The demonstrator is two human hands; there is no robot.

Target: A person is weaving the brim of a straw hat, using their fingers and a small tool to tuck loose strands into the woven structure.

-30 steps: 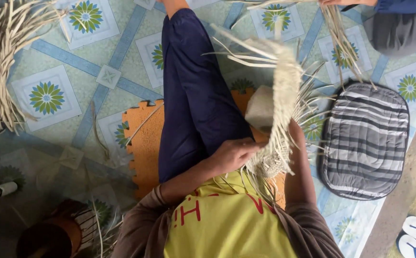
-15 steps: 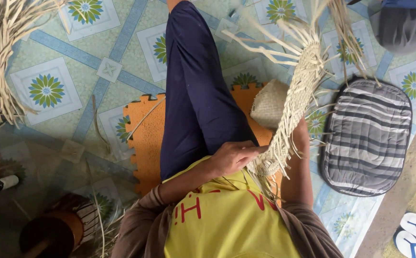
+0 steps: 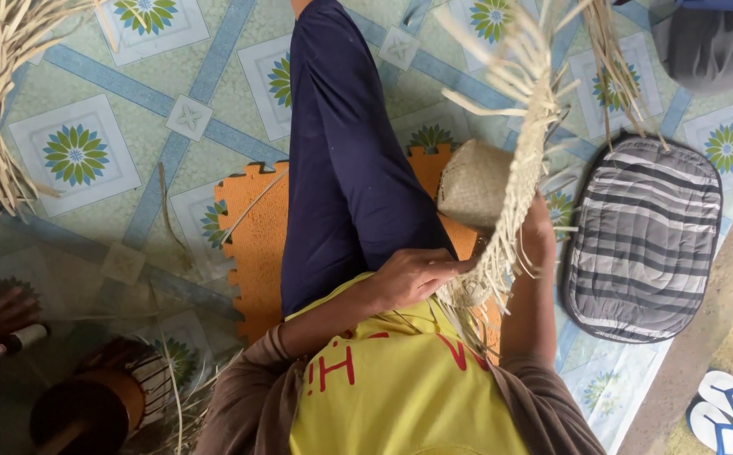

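Two hands work a pale, half-woven straw mat (image 3: 518, 168) standing over the lap: left hand (image 3: 413, 276) pinches its frayed lower strands, right hand (image 3: 537, 232) mostly hidden behind, grip unclear.

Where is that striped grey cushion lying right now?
The striped grey cushion lies flat on the tiled floor at the right of the head view, just beyond the woven straw piece and near the sandals.

Open tiled floor (image 3: 88, 101) is left free beside the leg (image 3: 341, 168). On the other side, passage is blocked by the woven piece (image 3: 518, 194), small basket (image 3: 471, 185) and striped cushion (image 3: 644, 236).
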